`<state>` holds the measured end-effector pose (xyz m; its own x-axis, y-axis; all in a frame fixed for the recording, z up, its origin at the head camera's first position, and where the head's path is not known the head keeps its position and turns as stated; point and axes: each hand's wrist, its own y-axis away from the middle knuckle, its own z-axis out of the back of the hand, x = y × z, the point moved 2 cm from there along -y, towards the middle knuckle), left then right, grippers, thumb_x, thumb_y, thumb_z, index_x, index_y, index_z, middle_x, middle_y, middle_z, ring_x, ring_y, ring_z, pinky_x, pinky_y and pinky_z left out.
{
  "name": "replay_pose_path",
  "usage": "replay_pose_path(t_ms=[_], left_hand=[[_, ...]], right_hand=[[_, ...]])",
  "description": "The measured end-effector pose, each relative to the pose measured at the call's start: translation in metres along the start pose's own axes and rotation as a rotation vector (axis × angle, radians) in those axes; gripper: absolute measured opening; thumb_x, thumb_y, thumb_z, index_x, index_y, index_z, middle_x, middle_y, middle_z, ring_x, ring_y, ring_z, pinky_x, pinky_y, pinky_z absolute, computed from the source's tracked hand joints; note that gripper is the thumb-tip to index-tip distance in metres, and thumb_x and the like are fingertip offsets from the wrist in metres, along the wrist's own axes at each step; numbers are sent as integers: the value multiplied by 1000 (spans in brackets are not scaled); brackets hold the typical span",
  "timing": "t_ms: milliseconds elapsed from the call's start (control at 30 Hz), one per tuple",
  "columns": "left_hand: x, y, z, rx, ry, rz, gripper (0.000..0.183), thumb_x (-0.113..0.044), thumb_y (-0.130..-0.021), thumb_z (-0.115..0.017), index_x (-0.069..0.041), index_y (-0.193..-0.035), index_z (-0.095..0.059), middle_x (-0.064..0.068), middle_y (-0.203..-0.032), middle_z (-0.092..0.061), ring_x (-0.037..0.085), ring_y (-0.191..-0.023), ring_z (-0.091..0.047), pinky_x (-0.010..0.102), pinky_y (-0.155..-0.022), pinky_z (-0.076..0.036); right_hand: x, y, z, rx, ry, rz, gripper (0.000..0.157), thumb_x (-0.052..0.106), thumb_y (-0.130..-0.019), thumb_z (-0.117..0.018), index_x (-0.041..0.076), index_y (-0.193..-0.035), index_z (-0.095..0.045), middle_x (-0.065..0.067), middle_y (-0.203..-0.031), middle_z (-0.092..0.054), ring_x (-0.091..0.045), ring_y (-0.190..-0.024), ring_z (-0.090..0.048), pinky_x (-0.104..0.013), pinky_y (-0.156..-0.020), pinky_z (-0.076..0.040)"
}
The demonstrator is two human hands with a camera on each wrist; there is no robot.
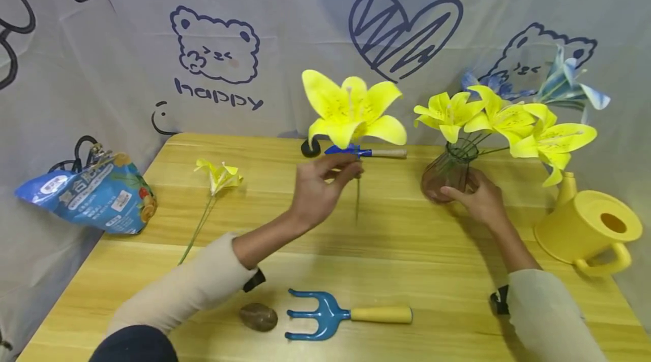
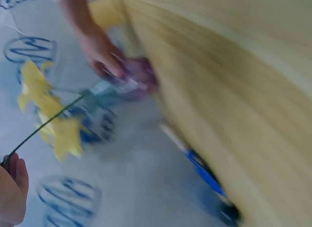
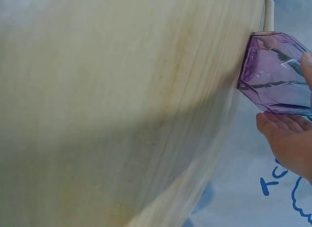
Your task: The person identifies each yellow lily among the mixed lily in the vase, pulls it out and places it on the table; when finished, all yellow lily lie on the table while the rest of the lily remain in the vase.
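Observation:
My left hand (image 1: 322,190) pinches the thin green stem of a yellow artificial lily (image 1: 356,110), held upright above the middle of the table. The stem's lower end hangs free, and in the left wrist view the stem (image 2: 46,123) slants across in front of the vase. My right hand (image 1: 480,198) holds a purple-pink faceted glass vase (image 1: 437,178) low on its body, thumb on the near side and fingers around the far side. Yellow lilies (image 1: 551,139) lean out of its neck, with blue flowers (image 1: 569,82) behind them. The right wrist view shows stems inside the glass (image 3: 273,73).
A yellow watering can (image 1: 574,226) stands right of the vase. Another yellow lily (image 1: 220,177) lies at left, near a blue bag (image 1: 112,195). In front are a blue hand fork (image 1: 325,315) and brown stone (image 1: 258,317); behind, a blue trowel (image 1: 363,152) and small black object (image 1: 311,148).

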<state>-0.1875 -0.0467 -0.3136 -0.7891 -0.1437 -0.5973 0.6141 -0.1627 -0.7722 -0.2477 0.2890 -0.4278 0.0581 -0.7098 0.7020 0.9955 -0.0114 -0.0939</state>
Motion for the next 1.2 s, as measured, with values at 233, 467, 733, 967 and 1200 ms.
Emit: replay_pose_path(t_ms=[233, 467, 733, 967, 1200], left_hand=[[48, 41, 77, 128, -251, 354, 14, -13, -85, -59, -2, -89, -66, 6, -78, -66, 12, -67, -63, 21, -58, -50], [84, 77, 123, 389, -429, 567, 11, -3, -83, -59, 4, -81, -66, 9, -68, -64, 16, -55, -60, 23, -49, -48], [102, 97, 143, 527, -387, 783, 16, -1, -82, -56, 6, -71, -66, 12, -65, -64, 21, -55, -62, 30, -56, -52], [109, 106, 152, 517, -351, 839, 14, 0, -82, -58, 11, -76, -64, 17, -69, -64, 24, -56, -63, 31, -53, -52], [98, 94, 156, 553, -457, 721, 18, -6, -83, -60, 8, -75, -66, 13, -62, -63, 22, -52, -61, 26, -48, -50]], right_hand=[[-1, 1, 1, 13, -1, 5, 82, 46, -76, -63, 2, -135, -29, -25, -129, -39, -41, -115, -38, -54, -87, -35], [-1, 2, 2, 20, 2, 6, 81, 47, -75, -64, 4, -135, -30, -25, -129, -39, -41, -115, -39, -53, -86, -36], [-2, 2, 3, 24, 20, 6, 82, 46, -76, -63, 2, -136, -28, -27, -129, -39, -43, -114, -38, -54, -86, -36], [-1, 1, 2, 11, 14, 14, 82, 46, -76, -63, 2, -135, -29, -26, -128, -40, -43, -113, -40, -54, -85, -36], [2, 0, 1, 23, -4, 28, 81, 45, -76, -63, 2, -135, -28, -26, -128, -39, -43, -114, -39, -54, -86, -36]])
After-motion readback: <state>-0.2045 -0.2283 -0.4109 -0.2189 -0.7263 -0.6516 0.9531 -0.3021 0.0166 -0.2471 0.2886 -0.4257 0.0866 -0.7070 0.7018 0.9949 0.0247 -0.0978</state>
